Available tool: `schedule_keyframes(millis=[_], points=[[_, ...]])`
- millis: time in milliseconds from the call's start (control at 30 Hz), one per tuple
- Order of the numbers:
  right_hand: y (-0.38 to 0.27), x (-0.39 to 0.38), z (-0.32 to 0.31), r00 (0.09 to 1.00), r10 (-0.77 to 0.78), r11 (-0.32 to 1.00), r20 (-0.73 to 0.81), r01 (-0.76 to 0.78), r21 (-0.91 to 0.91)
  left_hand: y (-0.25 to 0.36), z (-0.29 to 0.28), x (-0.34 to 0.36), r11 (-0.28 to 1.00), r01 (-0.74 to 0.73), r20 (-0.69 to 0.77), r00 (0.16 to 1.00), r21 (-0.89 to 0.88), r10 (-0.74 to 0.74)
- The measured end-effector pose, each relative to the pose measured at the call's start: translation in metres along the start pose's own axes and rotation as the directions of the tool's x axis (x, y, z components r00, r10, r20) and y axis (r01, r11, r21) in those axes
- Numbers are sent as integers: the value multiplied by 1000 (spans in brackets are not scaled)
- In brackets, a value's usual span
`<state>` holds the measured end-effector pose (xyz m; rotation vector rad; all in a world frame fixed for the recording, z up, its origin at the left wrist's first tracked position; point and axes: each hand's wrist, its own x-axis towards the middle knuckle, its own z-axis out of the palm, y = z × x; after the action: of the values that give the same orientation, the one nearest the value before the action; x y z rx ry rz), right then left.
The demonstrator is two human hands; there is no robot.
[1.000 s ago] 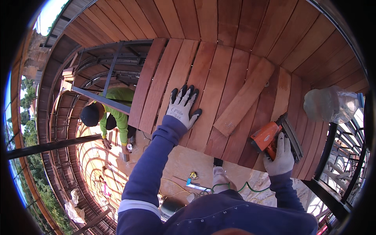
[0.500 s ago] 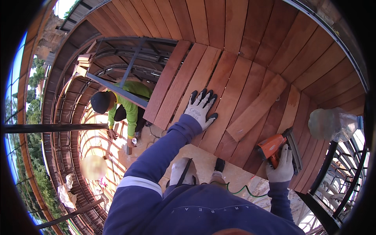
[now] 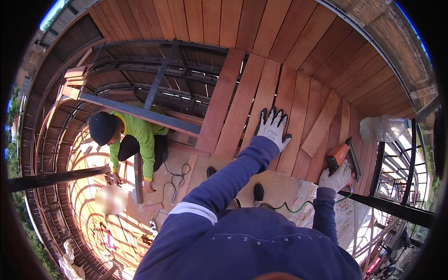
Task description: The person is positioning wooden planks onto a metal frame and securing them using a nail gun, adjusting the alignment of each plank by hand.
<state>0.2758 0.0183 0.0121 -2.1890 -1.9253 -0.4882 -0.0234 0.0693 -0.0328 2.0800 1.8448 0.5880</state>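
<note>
My left hand [image 3: 272,127], in a pale glove with black fingertips, presses flat on the reddish wooden boards [image 3: 241,105] with its fingers spread. Narrow gaps show between several of these boards. To the right, my gloved right hand [image 3: 336,178] is closed around the handle of an orange and black nail gun [image 3: 338,154], which rests on or just above the boards near their right end. A short loose board [image 3: 322,123] lies slantwise across the others, between my two hands. The nail gun's tip is hard to make out.
A co-worker in a green top [image 3: 144,137] crouches at the left beyond a dark metal frame [image 3: 158,77] with open spans. A green hose [image 3: 291,209] curves over the floor below. A clear plastic bottle [image 3: 385,129] is at the right. Black cable [image 3: 175,179] lies on the floor.
The whole view has shifted, so the boards and my left hand appear farther right. My left hand stays flat on the boards, and my right keeps hold of the nail gun.
</note>
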Motion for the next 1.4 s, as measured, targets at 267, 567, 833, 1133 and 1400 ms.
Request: schedule_keyframes(millis=[267, 567, 833, 1133, 1400], points=[[-29, -19, 21, 968, 218, 976, -125, -216, 31, -124, -104, -42, 852, -109, -354, 930, -512, -94], [-34, -16, 22, 963, 250, 968, -99, -247, 34, -266, -137, -82, 914, 403, -139, 909, 49, -393], [-28, -14, 21, 950, 306, 952, -62, -304, 36, -265, -131, -81, 901, 428, -112, 901, 75, -419], [-24, -14, 15, 947, 316, 947, -60, -311, 76, -278, -118, -73, 852, 488, -138, 872, 190, -469], [-36, -18, 6, 933, 306, 947, -188, -278, 158, -288, -118, -81, 902, 429, -269, 864, -51, -426]])
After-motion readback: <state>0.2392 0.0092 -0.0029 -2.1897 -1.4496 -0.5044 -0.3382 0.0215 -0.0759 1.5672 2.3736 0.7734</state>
